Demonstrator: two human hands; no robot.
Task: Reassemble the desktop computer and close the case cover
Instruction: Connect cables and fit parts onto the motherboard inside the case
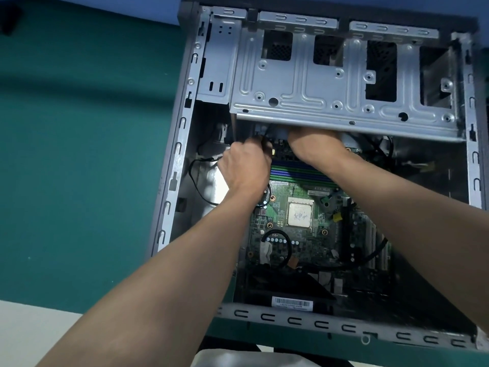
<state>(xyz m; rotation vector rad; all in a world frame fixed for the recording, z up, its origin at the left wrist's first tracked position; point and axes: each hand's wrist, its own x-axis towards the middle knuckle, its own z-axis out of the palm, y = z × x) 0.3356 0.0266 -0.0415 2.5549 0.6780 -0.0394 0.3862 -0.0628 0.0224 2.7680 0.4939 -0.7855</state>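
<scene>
From the head camera, the open case (182, 144) lies on its side on the green table (79, 154), its cover off and the inside facing up. The silver drive cage (304, 83) spans the far part of the case, and the motherboard (312, 242) lies on the floor of the case nearer the person, with the bare CPU (299, 214) near its middle and the memory slots (291, 170) just beyond that. Both forearms reach in from the near edge toward the gap under the cage. The left hand (244, 165) is over the far left corner of the board, knuckles up, its grip closed on a thin black cable (264, 135) that runs up under the cage edge. The right hand (315, 147) is just beside it, pushed in under the cage; its fingers are hidden there, so I cannot tell how its grip stands. A looped black wire (195, 181) lies on the case floor left of the left hand. A barcode label (292, 303) sits by the near rim.
</scene>
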